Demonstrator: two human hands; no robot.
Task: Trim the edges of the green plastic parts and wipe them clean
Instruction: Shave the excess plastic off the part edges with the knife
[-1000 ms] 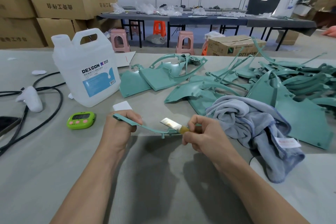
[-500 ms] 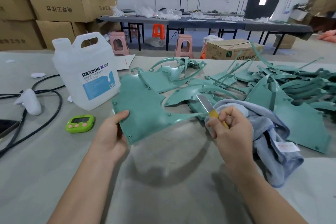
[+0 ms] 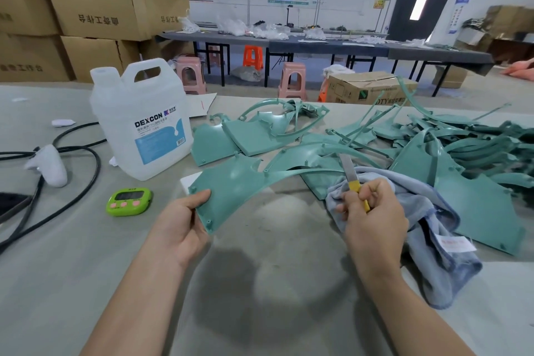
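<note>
My left hand (image 3: 180, 225) grips the near corner of a flat green plastic part (image 3: 231, 188), held tilted above the table with its long curved arm reaching right. My right hand (image 3: 372, 214) holds a yellow-handled knife (image 3: 351, 175), blade pointing up, close to the tip of that arm. A blue-grey cloth (image 3: 427, 228) lies crumpled under and right of my right hand. A few green parts (image 3: 245, 136) lie behind the held one, and a big pile of green parts (image 3: 462, 153) spreads to the right.
A white DEXCON jug (image 3: 141, 121) stands at left, a green timer (image 3: 128, 202) in front of it. Black cables (image 3: 72, 176) and a white controller (image 3: 49, 165) lie far left. Cardboard boxes, stools and a long dark table fill the background.
The green part went from edge-on to face-up in my left hand and has lifted slightly. My right hand with the knife drew back from the part's edge to above the cloth.
</note>
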